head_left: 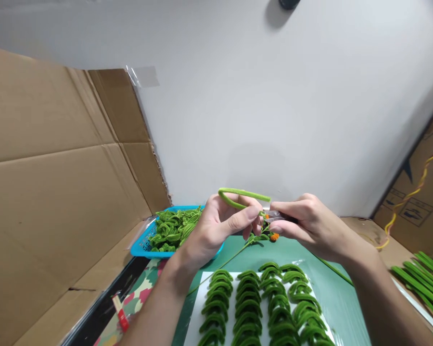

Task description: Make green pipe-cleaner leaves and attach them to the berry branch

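My left hand [220, 226] is closed, pinching a light green pipe cleaner [243, 192] between thumb and fingers. The pipe cleaner is bent back in a sharp loop, with one end sticking out to the right. Facing it, my right hand [310, 218] grips a small metal tool [273, 216] with two grey tips, which looks like tweezers; its handle is mostly hidden. The tips are at the lower pipe cleaner end, but I cannot tell whether they clasp it. Behind and below the hands lies a green stem with leaves [256, 237] and orange blossoms [274, 237].
Curved green pieces [216, 307] stand in rows on a white board [198, 298] upon the green tabletop [341, 288]. A blue basket [139, 247] holds green pipe cleaner shapes [171, 228] at left. Green pipe cleaners [418, 278] lie at right. Cardboard [57, 202] walls the left side.
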The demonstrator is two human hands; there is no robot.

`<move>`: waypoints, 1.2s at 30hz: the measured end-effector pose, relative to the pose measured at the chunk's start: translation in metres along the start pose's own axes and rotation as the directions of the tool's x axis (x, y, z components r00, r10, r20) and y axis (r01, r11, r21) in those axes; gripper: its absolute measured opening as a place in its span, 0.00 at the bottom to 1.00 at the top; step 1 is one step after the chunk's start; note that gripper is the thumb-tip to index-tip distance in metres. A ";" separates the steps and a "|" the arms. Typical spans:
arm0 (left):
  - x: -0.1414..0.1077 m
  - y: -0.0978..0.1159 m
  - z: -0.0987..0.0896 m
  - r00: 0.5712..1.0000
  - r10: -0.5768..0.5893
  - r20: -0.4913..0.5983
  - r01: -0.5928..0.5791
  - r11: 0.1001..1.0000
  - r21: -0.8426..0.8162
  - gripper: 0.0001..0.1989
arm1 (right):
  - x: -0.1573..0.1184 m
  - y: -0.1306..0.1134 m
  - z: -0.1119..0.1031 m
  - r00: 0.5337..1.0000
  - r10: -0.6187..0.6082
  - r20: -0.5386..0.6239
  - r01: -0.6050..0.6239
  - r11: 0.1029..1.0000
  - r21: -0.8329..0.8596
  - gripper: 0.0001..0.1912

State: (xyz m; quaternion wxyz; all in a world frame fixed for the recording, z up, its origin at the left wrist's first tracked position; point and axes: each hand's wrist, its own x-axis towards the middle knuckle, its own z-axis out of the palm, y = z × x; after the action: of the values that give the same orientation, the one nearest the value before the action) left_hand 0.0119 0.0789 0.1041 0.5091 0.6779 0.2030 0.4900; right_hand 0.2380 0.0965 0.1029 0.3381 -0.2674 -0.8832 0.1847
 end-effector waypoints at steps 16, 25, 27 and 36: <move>0.000 -0.001 0.001 0.999 -0.023 -0.025 0.023 1.000 0.016 0.09 | -0.001 -0.002 0.002 0.999 -0.030 -0.016 0.029 0.998 -0.062 0.32; 0.003 -0.001 0.004 0.998 -0.054 -0.033 0.053 0.998 -0.040 0.06 | -0.001 -0.002 0.004 0.999 -0.023 -0.025 0.021 0.996 -0.091 0.32; 0.004 -0.002 0.005 0.997 -0.055 -0.051 0.052 0.997 -0.051 0.08 | 0.000 0.000 0.004 0.999 -0.015 -0.028 0.011 0.994 -0.110 0.33; 0.005 -0.004 0.007 0.986 -0.021 -0.165 0.029 0.999 0.045 0.08 | 0.003 0.004 0.008 0.997 -0.004 -0.077 -0.012 0.979 -0.204 0.37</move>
State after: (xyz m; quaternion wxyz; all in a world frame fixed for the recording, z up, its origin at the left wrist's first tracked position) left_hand 0.0216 0.0809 0.1025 0.4807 0.6442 0.2644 0.5330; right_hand 0.2323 0.1004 0.0969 0.3424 -0.3094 -0.8833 0.0830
